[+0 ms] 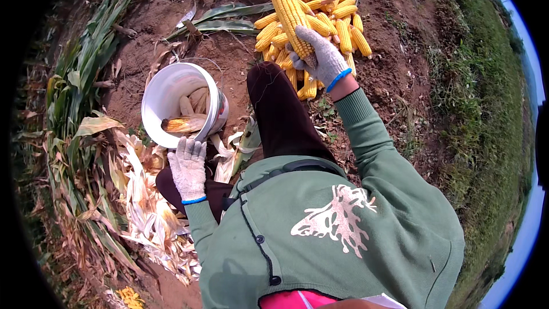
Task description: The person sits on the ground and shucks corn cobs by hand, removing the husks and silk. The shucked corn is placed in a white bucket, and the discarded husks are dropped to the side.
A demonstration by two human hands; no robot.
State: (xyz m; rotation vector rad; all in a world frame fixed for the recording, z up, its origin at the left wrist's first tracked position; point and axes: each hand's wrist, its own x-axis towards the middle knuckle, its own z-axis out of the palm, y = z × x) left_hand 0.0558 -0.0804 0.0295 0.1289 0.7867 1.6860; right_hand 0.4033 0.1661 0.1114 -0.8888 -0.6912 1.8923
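My right hand (323,54), in a pale work glove with a blue cuff, grips a husked yellow corn cob (289,14) near its lower end. The cob is held above a pile of husked corn cobs (343,28) on the soil. My left hand (189,169), gloved the same way, lies flat with fingers stretched out by the near rim of a white bucket (153,94). It appears to hold nothing. Inside the tilted-looking bucket are a few ears of corn in dry husk, one partly bared ear (184,124) showing yellow kernels.
Stripped husks (154,206) are heaped left of my legs. Cut corn stalks with green and dry leaves (71,109) line the left side. A smaller heap of yellow cobs (130,297) lies at the lower left. Grass (486,137) runs along the right.
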